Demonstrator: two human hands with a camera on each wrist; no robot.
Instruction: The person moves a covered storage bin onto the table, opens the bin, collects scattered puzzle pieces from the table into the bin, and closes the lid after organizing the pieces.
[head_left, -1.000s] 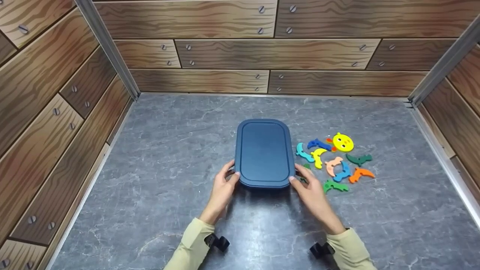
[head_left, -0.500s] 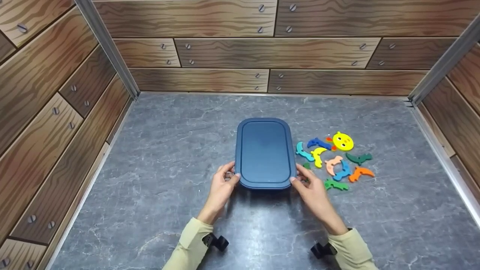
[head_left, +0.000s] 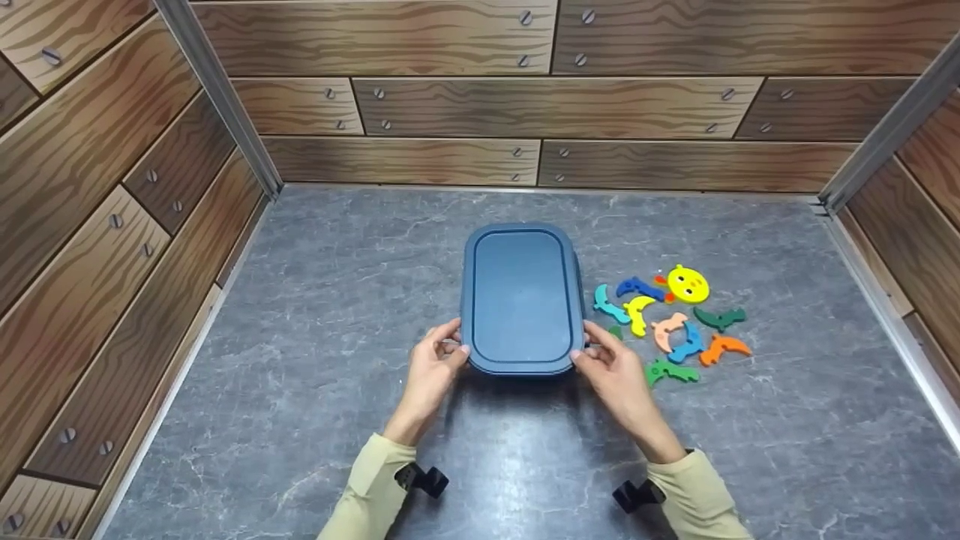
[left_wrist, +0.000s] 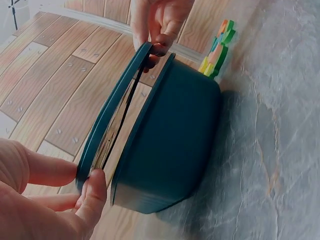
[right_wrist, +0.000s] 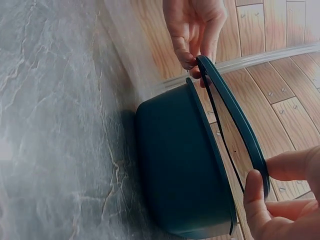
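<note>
A dark blue rectangular lid (head_left: 521, 296) is held level above a deep box (left_wrist: 170, 135) of the same colour, which stands on the grey surface. Both wrist views show a gap between lid and box rim along the near side. My left hand (head_left: 429, 375) pinches the lid's near left corner between thumb and fingers. At the near right corner my right hand (head_left: 619, 379) pinches it likewise. The lid covers the box's inside from above, so its contents are hidden.
Right of the box lie several colourful curved toy pieces, among them an orange one (head_left: 724, 349) and a bright green one (head_left: 673, 371). Beside them is a round yellow face piece (head_left: 688, 285). Wood-patterned walls (head_left: 450, 109) enclose the grey marbled surface (head_left: 337, 300).
Both hands have raised the lid off the box and shifted it slightly left and away. The toy pieces have stayed in place.
</note>
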